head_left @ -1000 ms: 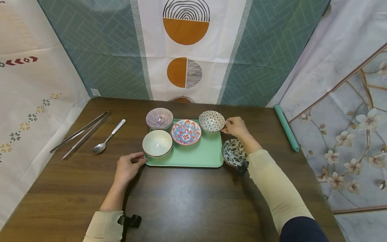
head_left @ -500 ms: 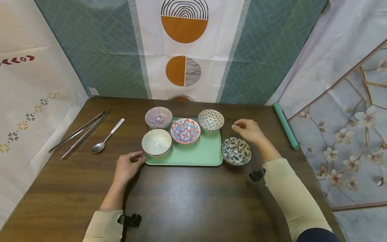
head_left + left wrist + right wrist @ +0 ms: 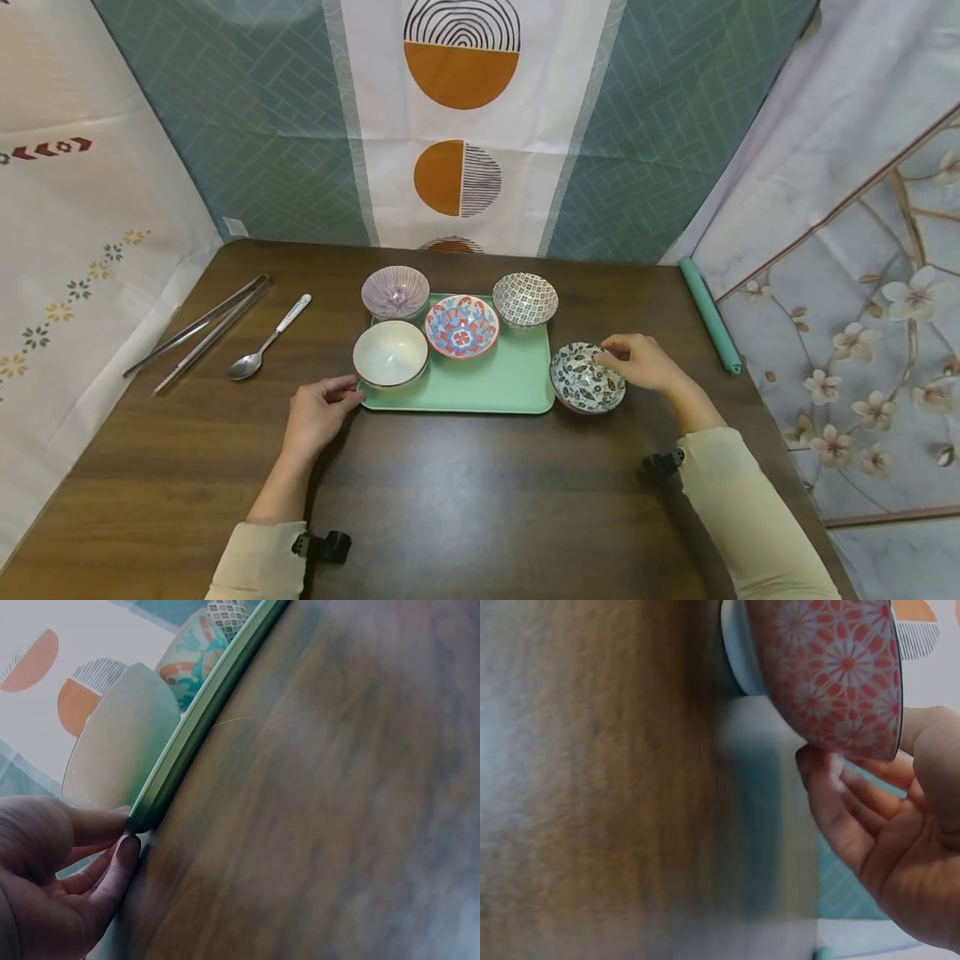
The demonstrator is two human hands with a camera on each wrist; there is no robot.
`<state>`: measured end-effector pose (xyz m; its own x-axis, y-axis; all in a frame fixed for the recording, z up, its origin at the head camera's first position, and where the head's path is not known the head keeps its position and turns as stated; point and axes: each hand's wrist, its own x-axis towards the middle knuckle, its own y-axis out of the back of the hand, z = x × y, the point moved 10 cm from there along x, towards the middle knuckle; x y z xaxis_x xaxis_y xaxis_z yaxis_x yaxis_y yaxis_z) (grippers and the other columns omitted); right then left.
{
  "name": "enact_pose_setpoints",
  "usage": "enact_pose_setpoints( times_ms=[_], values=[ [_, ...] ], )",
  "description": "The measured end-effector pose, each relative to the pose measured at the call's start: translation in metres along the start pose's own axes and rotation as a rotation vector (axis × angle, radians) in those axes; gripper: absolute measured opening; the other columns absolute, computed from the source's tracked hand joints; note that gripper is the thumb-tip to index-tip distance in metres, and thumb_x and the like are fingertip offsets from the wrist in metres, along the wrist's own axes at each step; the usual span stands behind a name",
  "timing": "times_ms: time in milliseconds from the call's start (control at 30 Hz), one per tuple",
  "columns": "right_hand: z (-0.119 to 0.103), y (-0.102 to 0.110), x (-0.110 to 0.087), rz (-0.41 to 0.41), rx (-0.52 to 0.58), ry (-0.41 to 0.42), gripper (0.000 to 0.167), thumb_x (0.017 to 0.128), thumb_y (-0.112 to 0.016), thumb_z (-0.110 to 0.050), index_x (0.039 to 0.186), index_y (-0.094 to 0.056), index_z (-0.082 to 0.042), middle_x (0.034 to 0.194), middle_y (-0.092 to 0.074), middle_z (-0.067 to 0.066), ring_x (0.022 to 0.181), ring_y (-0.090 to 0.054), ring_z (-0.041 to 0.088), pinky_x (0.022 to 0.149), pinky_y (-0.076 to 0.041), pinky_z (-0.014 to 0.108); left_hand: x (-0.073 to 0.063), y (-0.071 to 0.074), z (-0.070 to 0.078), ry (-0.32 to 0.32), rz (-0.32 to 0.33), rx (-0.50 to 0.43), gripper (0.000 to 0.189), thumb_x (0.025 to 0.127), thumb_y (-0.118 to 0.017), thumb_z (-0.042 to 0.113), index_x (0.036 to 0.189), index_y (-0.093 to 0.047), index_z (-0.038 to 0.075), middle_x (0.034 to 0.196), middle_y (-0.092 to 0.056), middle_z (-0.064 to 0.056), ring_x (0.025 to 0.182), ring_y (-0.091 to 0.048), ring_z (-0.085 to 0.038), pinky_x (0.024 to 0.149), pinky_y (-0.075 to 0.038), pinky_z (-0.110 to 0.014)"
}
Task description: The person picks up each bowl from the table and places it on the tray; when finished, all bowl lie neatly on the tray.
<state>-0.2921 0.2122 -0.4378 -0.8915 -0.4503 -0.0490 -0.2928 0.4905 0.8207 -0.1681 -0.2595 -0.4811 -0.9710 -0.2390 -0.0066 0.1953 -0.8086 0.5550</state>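
Note:
My left hand [image 3: 320, 418] pinches the front left corner of the mint green tray [image 3: 487, 392] between thumb and fingers. With my right hand [image 3: 642, 362] I grip the rim of a bowl with a black leaf pattern inside [image 3: 581, 379], thumb inside and fingers beneath its red flowered outer wall [image 3: 832, 671]. This bowl is just right of the tray. On the tray are a plain cream bowl [image 3: 390, 354], a red and blue patterned bowl [image 3: 462, 327], a purple striped bowl [image 3: 395, 292] at the back left and a small-checked bowl [image 3: 525, 299] at the back right.
Metal tongs [image 3: 202, 333] and a spoon with a white handle [image 3: 270, 337] lie on the brown table [image 3: 465, 500] to the left. A rolled green mat or tube [image 3: 710, 315] lies along the right edge. Patterned cloths hang behind and at both sides.
My right hand has let go of the small-checked bowl, moved right and toward me, and taken the leaf-patterned bowl's rim. The left hand has stayed at the tray corner.

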Motion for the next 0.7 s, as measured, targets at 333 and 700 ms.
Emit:
enact_pose_setpoints(
  times_ms=[333, 700],
  values=[
    [0.004, 0.004, -0.006, 0.072, 0.062, 0.044, 0.019, 0.1, -0.065, -0.014, 0.101, -0.077, 0.001, 0.091, -0.075, 0.01, 0.08, -0.067, 0.02, 0.069, -0.051, 0.034, 0.0, 0.001, 0.003, -0.015, 0.028, -0.013, 0.028, 0.09, -0.077, 0.01, 0.114, -0.074, -0.005, 0.098, -0.076, -0.018, 0.092, -0.073, -0.03, 0.067, -0.049, -0.014],
    [-0.01, 0.014, -0.002, 0.133, 0.064, 0.045, 0.018, 0.099, -0.067, -0.016, 0.099, -0.078, -0.001, 0.09, -0.075, 0.009, 0.077, -0.065, 0.015, 0.067, -0.05, 0.029, -0.002, 0.002, 0.004, -0.007, 0.021, -0.006, 0.028, 0.091, -0.076, 0.01, 0.115, -0.074, -0.005, 0.1, -0.075, -0.019, 0.096, -0.072, -0.032, 0.068, -0.047, -0.012]
  ],
)
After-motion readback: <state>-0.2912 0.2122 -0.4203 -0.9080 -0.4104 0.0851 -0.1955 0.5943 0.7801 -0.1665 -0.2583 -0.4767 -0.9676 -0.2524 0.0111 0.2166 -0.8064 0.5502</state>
